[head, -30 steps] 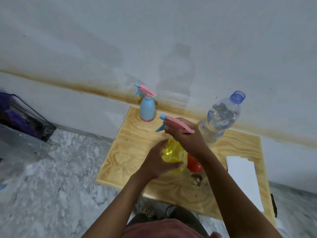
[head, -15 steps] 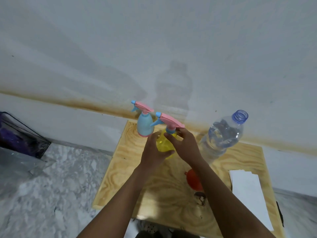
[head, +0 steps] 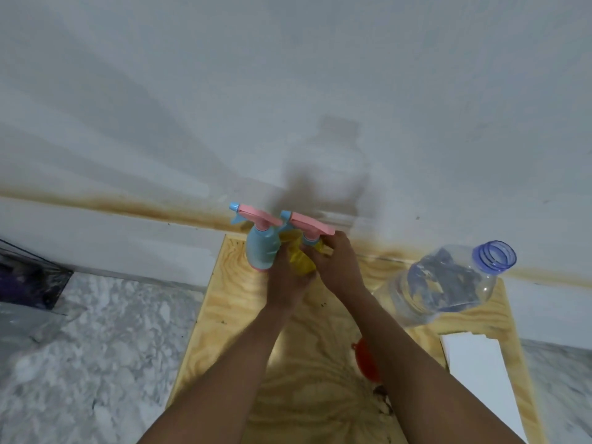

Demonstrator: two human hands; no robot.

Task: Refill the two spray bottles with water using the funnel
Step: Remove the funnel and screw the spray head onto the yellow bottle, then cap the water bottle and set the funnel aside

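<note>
A yellow spray bottle with a pink trigger head stands at the far end of the wooden board, right beside a blue spray bottle with the same pink head. My left hand wraps the yellow bottle's body from the near side. My right hand grips it near the neck, just under the trigger head. A large clear water bottle with an open blue neck stands to the right. The orange funnel lies on the board, partly hidden by my right forearm.
The board sits against a white wall with a brown stain line. A white paper sheet lies at the board's right side. Marble floor spreads to the left, with a dark container at the far left edge.
Both hands carried the yellow spray bottle away from me to the board's far end, until it stood beside the blue one. The view tilted up slightly.
</note>
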